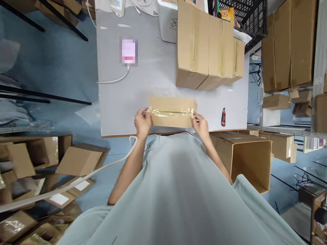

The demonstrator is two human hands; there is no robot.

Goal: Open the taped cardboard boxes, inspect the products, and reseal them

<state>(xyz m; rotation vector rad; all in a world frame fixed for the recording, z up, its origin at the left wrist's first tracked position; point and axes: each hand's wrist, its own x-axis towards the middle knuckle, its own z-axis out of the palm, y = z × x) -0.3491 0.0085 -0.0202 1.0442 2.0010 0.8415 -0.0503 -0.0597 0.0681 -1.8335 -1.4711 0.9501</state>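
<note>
A long, low cardboard box [172, 121] lies near the front edge of the table, its top seam running from left to right. Along that seam stretches a shiny strip of clear packing tape [168, 114]. At the strip's left end, the fingertips of my left hand [143, 121] are closed on the tape at the box edge. My right hand [200, 126] pinches the tape at the other end, thumb and fingers against the box's right edge. To the right, apart from both hands, rests a red and black utility knife [223, 117].
Several closed cardboard boxes [195, 44] stand at the table's back right, beside a white bin [168, 23] and a black crate [251, 20]. A phone-like blurred item [128, 51] with a white cable lies back left. An open carton [251, 163] sits right of my body.
</note>
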